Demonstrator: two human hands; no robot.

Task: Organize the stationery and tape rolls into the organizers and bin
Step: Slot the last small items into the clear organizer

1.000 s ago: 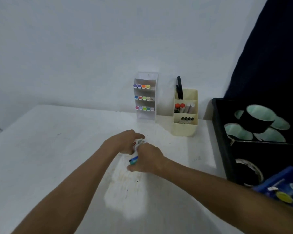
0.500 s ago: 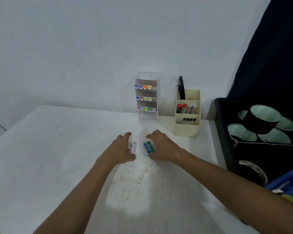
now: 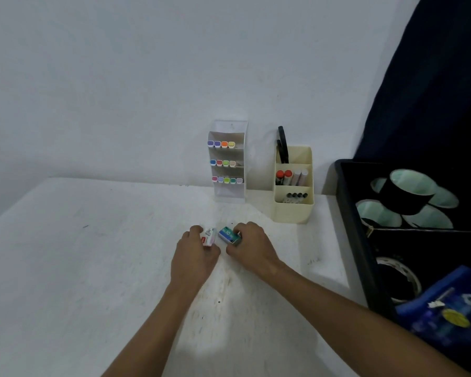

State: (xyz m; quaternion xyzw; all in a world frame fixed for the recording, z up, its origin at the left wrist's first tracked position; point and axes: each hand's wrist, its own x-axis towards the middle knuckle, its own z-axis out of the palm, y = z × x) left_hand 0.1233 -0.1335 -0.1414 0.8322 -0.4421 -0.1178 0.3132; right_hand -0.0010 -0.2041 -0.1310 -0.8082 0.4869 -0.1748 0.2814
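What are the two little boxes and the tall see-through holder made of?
The white box and the blue-green box look like printed cardboard: sharp edges, matte labels. The see-through holder seems to be clear glossy plastic, since the wall shows through.

Left hand (image 3: 195, 253) holds white box (image 3: 208, 236); right hand (image 3: 252, 247) holds green box (image 3: 228, 235).

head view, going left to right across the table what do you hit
left hand gripping a white and red small box → teal small box gripped by the right hand → cream pen holder → black bin of tape rolls
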